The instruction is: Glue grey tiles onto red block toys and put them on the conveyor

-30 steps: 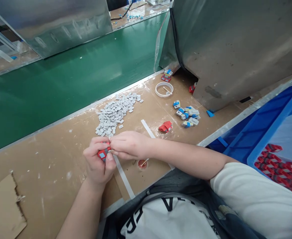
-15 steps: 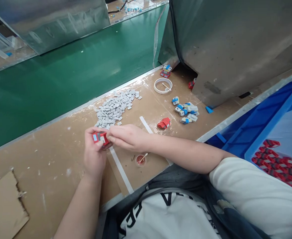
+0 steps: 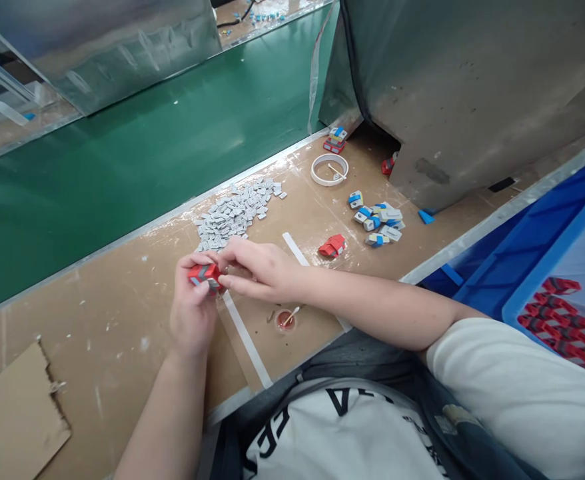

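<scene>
Evidently small, the block [image 3: 206, 273] is held above the table [image 3: 122, 320], left of the dish [image 3: 278, 325] and a little beyond it. It looks light and stiff, with red, grey and pale faces; the pictures do not settle what it is made of. Its straight edges should give a sure hold, though any wet finish could turn slick or smudge, so the flat sides near the ends seem the best place to pinch. The left hand [image 3: 192, 310] has it clasped between thumb and fingers. The right hand [image 3: 267, 268] is at its end nearest the dish, thumb and forefinger bent; whether they pinch anything is too fine to tell.

Among the rest, cardboard [image 3: 25, 413] lies well left of the dish, on its near side. The dish holds something red and a leaning swab [image 3: 291, 316]; the right forearm [image 3: 362, 300] crosses just beyond, so a low sweep could knock it. The crate [image 3: 527, 280], with red blocks inside, stands well right of the dish. Beyond the dish sit a red clump [image 3: 332, 245], blue-yellow blocks [image 3: 372, 223] farther right, and loose tiles [image 3: 232, 213] to the left. Farthest beyond it come the ring [image 3: 328, 183], a stack [image 3: 335, 141] and the steel panel [image 3: 472, 100].
</scene>
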The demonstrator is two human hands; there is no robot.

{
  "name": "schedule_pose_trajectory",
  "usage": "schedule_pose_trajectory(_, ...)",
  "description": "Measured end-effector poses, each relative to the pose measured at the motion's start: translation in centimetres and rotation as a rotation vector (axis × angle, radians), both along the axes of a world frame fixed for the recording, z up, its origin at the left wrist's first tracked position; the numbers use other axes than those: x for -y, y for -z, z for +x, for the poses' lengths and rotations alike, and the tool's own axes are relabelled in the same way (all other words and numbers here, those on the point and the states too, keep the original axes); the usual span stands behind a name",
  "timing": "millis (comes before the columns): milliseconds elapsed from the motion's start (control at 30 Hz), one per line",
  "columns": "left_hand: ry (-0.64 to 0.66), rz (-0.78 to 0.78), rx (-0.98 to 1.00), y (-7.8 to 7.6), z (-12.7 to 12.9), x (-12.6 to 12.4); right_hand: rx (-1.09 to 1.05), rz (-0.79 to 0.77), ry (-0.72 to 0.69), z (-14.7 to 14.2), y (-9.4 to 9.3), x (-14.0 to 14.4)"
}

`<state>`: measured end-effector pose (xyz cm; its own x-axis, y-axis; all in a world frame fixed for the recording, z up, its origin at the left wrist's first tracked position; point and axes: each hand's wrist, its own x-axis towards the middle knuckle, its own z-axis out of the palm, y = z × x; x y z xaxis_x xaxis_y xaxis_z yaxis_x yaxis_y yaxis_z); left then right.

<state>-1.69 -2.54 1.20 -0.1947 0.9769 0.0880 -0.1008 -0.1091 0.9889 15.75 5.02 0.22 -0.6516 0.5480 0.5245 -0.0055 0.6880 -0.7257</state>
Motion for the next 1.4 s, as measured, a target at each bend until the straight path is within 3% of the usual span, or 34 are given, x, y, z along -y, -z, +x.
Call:
schedule_pose_trajectory(167, -0.097, 0.244, -0.289, 1.6, 0.5, 0.8, 0.195, 0.376, 0.043, 0.0, -0.1, -0.3)
schedule_pose_trajectory(333, -0.119, 0.376, -0.508, 1.6, 0.5, 0.8, 0.267, 0.509, 0.029, 0.0, -0.1, -0.3)
schedule_pose_trajectory(767, -0.168, 0.447, -0.572, 1.0, 1.0, 0.9, 0.253, 0.370, -0.025, -0.2, 0.0, 0.7)
schedule_pose_trajectory(1167, -0.070, 0.578, -0.760, -0.1, -0.1, 0.8, 0.309, 0.436, -0.056, 0.0, -0.2, 0.7)
schedule_pose_trajectory(1400, -0.078, 0.606, -0.853, 0.1, -0.4, 0.8, 0.286, 0.263, -0.177, 0.4, -0.6, 0.7)
